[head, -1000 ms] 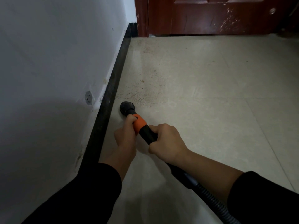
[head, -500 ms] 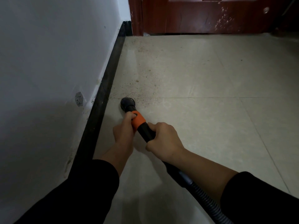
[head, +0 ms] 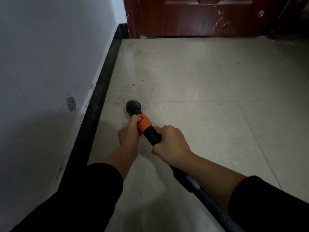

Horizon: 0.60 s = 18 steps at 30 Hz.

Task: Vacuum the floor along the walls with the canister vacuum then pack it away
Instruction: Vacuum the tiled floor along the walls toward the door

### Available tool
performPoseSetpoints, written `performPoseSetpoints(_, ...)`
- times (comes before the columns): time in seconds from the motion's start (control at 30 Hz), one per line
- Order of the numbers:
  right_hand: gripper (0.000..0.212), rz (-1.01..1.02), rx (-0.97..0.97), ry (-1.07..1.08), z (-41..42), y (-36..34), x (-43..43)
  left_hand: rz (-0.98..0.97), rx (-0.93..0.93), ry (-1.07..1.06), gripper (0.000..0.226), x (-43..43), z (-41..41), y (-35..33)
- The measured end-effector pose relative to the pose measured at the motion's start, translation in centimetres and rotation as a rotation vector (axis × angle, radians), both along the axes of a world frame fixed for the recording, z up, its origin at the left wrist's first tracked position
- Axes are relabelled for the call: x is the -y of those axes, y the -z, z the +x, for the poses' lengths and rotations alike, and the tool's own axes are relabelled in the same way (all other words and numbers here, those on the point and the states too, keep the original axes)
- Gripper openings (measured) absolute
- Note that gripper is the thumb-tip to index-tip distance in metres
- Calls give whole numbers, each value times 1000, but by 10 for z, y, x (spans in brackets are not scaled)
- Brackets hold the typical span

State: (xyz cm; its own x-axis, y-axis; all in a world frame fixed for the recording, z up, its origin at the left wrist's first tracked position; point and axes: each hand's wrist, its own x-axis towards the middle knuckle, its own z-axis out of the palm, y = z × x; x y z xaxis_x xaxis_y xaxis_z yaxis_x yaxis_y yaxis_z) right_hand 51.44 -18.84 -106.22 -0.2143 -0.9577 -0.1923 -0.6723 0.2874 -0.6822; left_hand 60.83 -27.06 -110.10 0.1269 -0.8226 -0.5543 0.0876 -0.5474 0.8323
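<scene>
A: What is standing on the left?

B: The wall (head: 41, 64) is standing there, and a black strip (head: 102, 87) is running along its foot. Dirt (head: 133, 84) is lying on the floor (head: 209, 114) just beside the strip.

A: Where is the vacuum?

B: Only its nozzle (head: 133, 107) and hose (head: 211, 200) are showing. The nozzle is touching the floor near the strip, right at the edge of the dirt. I think that is for sucking it up.

A: What is the left grip doing?

B: The left grip (head: 127, 134) is curling round the orange ring (head: 144, 123), close to the nozzle, likely for aiming.

A: And the right grip?

B: The right grip (head: 172, 144) is wrapping round the black tube (head: 153, 135) behind it, likely for pushing. The door (head: 209, 15) is standing far ahead.
</scene>
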Motion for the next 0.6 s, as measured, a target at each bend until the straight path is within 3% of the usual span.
performPoseSetpoints(0.6,21,0,5,68,-29,-2,-11,17,-62,-5,22,-6,-36,-1)
